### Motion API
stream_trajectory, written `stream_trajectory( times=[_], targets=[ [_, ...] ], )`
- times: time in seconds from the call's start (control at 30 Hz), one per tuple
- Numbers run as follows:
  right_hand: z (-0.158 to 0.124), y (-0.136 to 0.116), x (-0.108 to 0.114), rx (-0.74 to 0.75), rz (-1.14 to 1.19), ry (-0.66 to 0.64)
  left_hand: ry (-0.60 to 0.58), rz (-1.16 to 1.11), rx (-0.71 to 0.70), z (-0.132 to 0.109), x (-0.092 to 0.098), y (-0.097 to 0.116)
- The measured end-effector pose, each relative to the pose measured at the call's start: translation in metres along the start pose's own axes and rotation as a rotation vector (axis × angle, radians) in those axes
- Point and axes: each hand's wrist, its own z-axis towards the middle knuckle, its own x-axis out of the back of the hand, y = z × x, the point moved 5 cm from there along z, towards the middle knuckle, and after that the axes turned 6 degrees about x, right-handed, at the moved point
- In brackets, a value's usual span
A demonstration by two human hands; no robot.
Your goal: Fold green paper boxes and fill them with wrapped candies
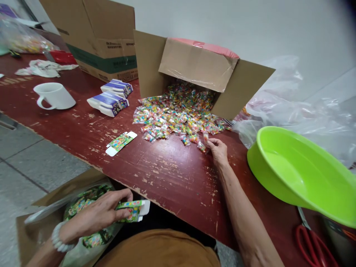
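Note:
My left hand [111, 207], with a beaded bracelet above it, holds a small green printed candy box [135, 211] whose white end flap stands open. Below that hand, a carton [25, 237] on the floor side holds several green packed boxes [97, 237]. At the near edge of a spread of candy packets [175, 118], my right hand [217, 149] pinches one small clear candy packet [206, 137] between thumb and fingers. The packets spill from a cardboard box [200, 66] tipped on its side. One flattened green box [121, 142] lies on the table between my hands.
The worn red table [167, 167] bears a white mug [54, 95], stacks of purple-white cartons [108, 102] and a large closed cardboard box [105, 37]. On the right are a lime green basin [278, 178], red-handled scissors [311, 244] and clear plastic bags [292, 107].

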Motion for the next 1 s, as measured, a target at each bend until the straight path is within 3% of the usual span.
stream_trajectory(
  times=[0.07, 0.13, 0.27, 0.37, 0.5, 0.67, 0.8, 1.0],
  targets=[
    [-0.012, -0.019, 0.006, 0.040, 0.033, 0.016, -0.072, -0.155, 0.041, -0.002, -0.003, 0.007],
    [-0.033, -0.044, 0.004, 0.075, 0.085, -0.047, -0.136, -0.391, 0.060, -0.003, -0.009, 0.020],
    [-0.099, -0.096, -0.030, 0.170, 0.186, -0.610, -0.208, -0.717, 0.033, 0.001, -0.024, 0.050],
    [-0.142, -0.125, -0.049, 0.440, 0.054, -0.867, -0.226, -0.695, -0.005, 0.005, -0.035, 0.066],
    [-0.166, -0.140, -0.060, 0.843, -0.325, -0.900, -0.210, -0.692, -0.025, 0.008, -0.044, 0.073],
    [-0.183, -0.149, -0.064, 1.108, -0.764, -0.874, -0.102, -0.562, -0.066, 0.012, -0.049, 0.068],
    [-0.189, -0.153, -0.064, 1.114, -0.856, -0.861, -0.062, -0.475, -0.081, 0.014, -0.050, 0.066],
    [-0.183, -0.148, -0.075, 0.993, -0.461, -0.974, -0.161, -0.545, -0.070, 0.016, -0.062, 0.070]
  ],
)
